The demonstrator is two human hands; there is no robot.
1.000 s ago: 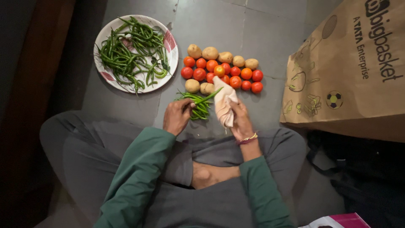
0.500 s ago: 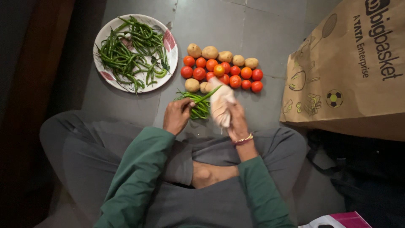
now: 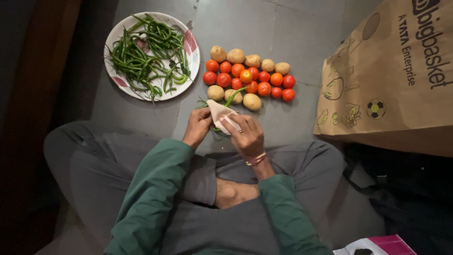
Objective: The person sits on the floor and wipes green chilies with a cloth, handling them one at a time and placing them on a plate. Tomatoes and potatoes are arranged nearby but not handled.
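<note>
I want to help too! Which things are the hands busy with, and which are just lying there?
In use:
left hand and right hand, both holding the pale cloth
green chilli sticking out of the cloth

Lying about:
plate of green chillies
tomatoes
potatoes
brown paper bag
pink packet

Upper left, on grey floor tiles (image 3: 283,28): round patterned plate (image 3: 191,45) heaped with long green chillies (image 3: 146,54). Right of it, a row of small potatoes (image 3: 250,60) above a cluster of red and orange tomatoes (image 3: 250,81), with more potatoes (image 3: 251,101) just below the cluster. Far right: large brown paper bag (image 3: 391,80) printed with line drawings, lying on the floor. Bottom right corner: pink and white packet (image 3: 377,246), partly cut off. Dark wooden surface (image 3: 33,94) along the left edge.
</note>
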